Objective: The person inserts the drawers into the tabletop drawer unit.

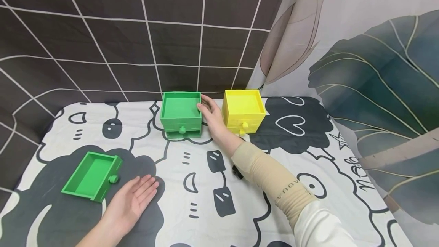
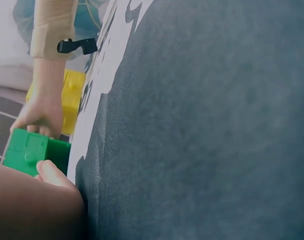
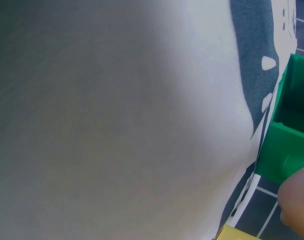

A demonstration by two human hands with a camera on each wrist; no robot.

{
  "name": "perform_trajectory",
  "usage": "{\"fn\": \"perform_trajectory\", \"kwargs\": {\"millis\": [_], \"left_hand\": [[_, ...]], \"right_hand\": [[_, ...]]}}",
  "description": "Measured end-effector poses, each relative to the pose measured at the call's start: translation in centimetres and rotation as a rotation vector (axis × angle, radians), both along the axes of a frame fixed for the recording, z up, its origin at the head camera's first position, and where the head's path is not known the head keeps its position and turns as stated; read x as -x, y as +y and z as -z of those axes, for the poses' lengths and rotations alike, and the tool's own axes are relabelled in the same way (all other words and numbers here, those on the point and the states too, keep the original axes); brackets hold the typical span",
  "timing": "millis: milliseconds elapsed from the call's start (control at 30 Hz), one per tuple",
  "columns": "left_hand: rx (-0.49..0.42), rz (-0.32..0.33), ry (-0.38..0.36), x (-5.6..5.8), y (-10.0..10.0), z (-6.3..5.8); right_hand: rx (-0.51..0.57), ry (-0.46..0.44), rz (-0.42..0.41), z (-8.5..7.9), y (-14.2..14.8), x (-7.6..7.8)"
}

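A small green drawer cabinet [image 1: 181,110] stands at the back of the cloth, with a round knob on its front and an open slot below. My right hand [image 1: 213,117] holds its right side, thumb at the top rim, the other fingers partly hidden behind. In the right wrist view, the cabinet [image 3: 284,152] shows at the right edge beside part of the hand [image 3: 297,197]. A loose green drawer [image 1: 90,176] lies at front left, its knob facing right. Beside that knob my left hand [image 1: 128,203] is palm up, fingers extended, holding nothing.
A yellow drawer cabinet [image 1: 244,110] stands just right of my right hand. A black strap-like object [image 1: 237,172] shows beside the right forearm. The patterned cloth [image 1: 178,209] covers the surface; a dark gridded backdrop [image 1: 175,45] hangs behind.
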State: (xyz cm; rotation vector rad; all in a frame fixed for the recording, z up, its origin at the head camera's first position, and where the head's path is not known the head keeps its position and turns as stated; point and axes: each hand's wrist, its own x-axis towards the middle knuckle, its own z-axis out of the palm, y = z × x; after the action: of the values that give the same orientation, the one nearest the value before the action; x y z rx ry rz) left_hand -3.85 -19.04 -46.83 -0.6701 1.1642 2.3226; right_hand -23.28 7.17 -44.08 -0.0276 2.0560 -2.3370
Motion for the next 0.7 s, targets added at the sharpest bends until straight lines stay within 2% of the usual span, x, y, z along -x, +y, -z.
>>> {"fn": "perform_trajectory", "kwargs": {"millis": [200,333,533,700], "left_hand": [[-0.144,-0.024,0.001,-0.4,-1.0,-0.3],[-0.226,-0.046,-0.025,-0.4,-1.6,-0.7],[-0.487,-0.140,-0.058,-0.6,-3.0,-0.9],[-0.595,-0.227,-0.105,-0.5,-3.6,-0.9]], "right_hand": [[0.005,0.008,0.002,0.2,-0.1,0.1],[0.006,0.026,0.000,0.5,-0.1,0.3],[0.003,0.029,-0.006,0.4,-0.1,0.2],[0.005,0.030,-0.005,0.3,-0.1,0.2]]}}
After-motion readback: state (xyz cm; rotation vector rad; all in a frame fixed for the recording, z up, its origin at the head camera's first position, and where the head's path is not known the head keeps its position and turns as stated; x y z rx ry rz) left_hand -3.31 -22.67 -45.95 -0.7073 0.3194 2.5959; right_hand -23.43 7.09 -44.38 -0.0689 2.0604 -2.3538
